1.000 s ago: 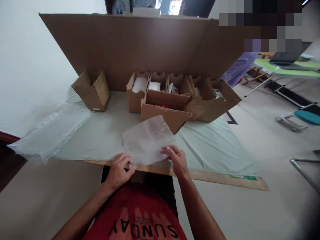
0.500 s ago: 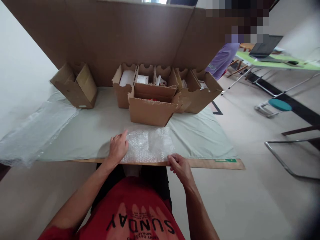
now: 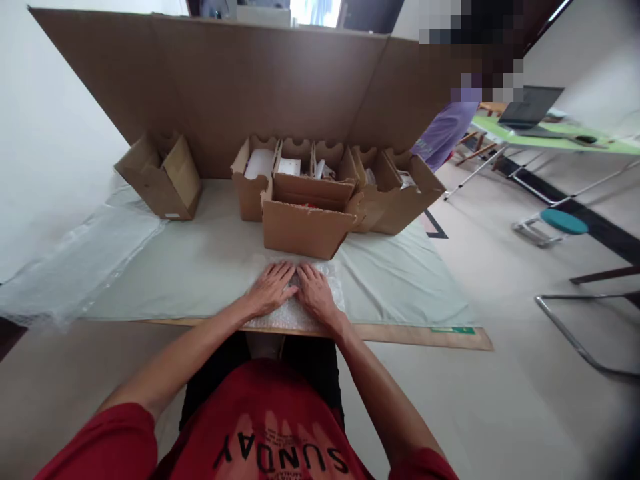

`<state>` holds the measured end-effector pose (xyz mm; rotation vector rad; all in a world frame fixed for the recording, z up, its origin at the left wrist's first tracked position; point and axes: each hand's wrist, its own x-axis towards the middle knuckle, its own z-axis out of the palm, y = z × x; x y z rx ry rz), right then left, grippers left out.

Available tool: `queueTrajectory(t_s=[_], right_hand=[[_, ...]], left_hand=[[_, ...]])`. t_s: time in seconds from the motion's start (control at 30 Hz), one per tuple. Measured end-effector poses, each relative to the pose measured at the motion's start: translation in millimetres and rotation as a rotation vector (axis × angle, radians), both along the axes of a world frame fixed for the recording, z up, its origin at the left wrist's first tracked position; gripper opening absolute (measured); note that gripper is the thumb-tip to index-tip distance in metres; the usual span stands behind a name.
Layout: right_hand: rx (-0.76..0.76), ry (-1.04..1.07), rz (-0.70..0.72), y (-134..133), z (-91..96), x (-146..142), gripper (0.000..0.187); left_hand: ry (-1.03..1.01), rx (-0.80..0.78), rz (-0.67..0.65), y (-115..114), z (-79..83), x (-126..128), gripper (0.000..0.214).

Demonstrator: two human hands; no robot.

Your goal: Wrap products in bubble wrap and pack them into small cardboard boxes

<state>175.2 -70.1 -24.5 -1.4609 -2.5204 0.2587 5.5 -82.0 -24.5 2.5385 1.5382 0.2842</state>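
On green cloth [image 3: 215, 273], centre of frame: bubble wrap [image 3: 290, 316] beneath left hand [image 3: 271, 289] and right hand [image 3: 316, 291]; open, palms down, grasping nothing, apparently to keep it flat.

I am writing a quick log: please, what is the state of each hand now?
Left hand: open, palm down on the flat, clear plastic bubble-wrap sheet.
Right hand: open, palm down on the same sheet.

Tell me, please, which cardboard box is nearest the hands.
The front box, holding something red, beyond the left hand and right hand; the row of boxes behind it and the separate box at left are farther.
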Motion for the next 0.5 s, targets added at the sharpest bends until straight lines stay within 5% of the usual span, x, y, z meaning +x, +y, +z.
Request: queueTrajectory(t_s=[0.13, 0.27, 0.33, 0.4, 0.5], right_hand=[[0.069, -0.066, -0.056, -8.5, -11.0, 72.7, 0.050], [0.367, 0.097, -0.341, -26.1, 14.4, 136.1, 0.054], [0.524, 0.201, -0.401, -27.6, 26.7, 129.5, 0.059], [0.547, 0.225, -0.318, -23.9, 28.3, 100.6, 0.061], [0.301, 0.075, -0.039, -15.4, 11.1, 58.3, 0.059]], left_hand=[[0.128, 0.010, 0.031, -4.9, -9.9, -63.4, 0.059], [0.099, 0.141, 0.227, -22.9, 13.6, -97.3, 0.059], [0.019, 0.264, 0.263, -26.6, 26.8, -78.4, 0.062], [-0.056, 0.318, 0.168, -26.4, 30.2, -42.8, 0.068], [-0.041, 0.167, -0.087, -22.1, 15.0, 1.2, 0.072]])
